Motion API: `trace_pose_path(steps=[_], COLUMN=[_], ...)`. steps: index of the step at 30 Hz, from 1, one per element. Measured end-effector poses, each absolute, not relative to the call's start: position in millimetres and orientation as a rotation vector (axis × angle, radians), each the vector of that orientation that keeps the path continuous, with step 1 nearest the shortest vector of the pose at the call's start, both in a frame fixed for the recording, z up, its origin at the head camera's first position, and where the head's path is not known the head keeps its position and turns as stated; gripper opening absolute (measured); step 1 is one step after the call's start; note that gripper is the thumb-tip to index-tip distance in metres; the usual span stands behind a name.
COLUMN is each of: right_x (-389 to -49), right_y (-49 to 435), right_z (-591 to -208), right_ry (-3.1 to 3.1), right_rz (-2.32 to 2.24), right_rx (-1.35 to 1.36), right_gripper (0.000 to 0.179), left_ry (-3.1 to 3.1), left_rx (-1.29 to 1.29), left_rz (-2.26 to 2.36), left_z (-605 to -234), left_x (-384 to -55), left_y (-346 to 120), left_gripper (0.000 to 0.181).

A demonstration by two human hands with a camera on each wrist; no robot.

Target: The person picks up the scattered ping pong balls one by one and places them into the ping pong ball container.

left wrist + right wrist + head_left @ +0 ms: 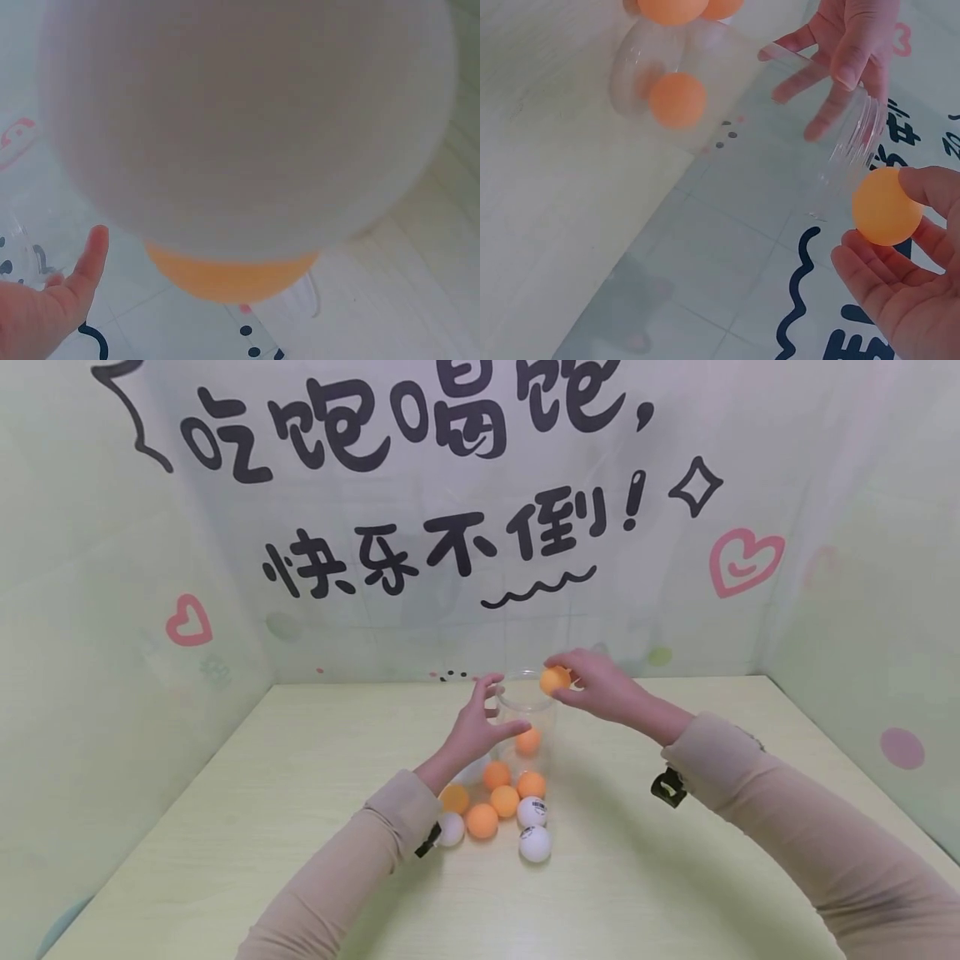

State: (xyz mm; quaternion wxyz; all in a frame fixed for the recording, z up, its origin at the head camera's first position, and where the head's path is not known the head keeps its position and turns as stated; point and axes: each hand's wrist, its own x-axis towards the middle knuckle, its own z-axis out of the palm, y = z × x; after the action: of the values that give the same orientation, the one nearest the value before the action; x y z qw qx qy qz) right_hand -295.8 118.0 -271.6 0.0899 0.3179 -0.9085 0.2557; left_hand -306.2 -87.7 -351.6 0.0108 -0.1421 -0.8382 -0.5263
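A clear jar [525,702] stands upright on the table. My left hand [480,722] holds it near the top, thumb on the near side and fingers round the left; in the right wrist view the fingers show through its wall. One orange ping-pong ball [677,100] lies low inside the jar. My right hand [607,687] pinches another orange ping-pong ball [887,206] between thumb and fingers, right at the rim of the open mouth. In the left wrist view a white ball [247,127] close to the camera covers most of the jar.
In front of the jar lie several loose balls, orange ones [482,821] and white ones [536,843]. Some sit close by my left sleeve [405,810]. A printed fabric wall [420,643] rises behind the table [247,827], with side walls left and right.
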Motion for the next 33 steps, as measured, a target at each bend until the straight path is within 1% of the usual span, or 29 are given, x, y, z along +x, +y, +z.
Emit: trace_pose_path(steps=[13, 17, 24, 33], right_x=[-299.5, -297.1, -288.4, -268.4], right_y=[112.0, 111.9, 114.1, 120.2], right_z=[-280.4, -281.2, -280.4, -282.4], right_ry=[-2.669, -2.675, -2.663, -2.639], right_rz=[0.816, 0.836, 0.878, 0.939], right_rx=[0.939, 0.945, 0.962, 0.994], right_gripper=[0.042, 0.04, 0.038, 0.036], left_ry=[-2.595, -2.598, -2.603, -2.602], left_rx=[-0.462, -0.459, -0.448, -0.445], left_rz=[-1.646, -1.635, -1.621, -1.627], left_z=[-351.1, -351.2, -349.9, -350.5], left_x=[-301.1, -300.3, -297.1, -295.1], left_y=[-85.4, -84.2, -84.2, -83.0], left_gripper=[0.081, 0.081, 0.081, 0.082])
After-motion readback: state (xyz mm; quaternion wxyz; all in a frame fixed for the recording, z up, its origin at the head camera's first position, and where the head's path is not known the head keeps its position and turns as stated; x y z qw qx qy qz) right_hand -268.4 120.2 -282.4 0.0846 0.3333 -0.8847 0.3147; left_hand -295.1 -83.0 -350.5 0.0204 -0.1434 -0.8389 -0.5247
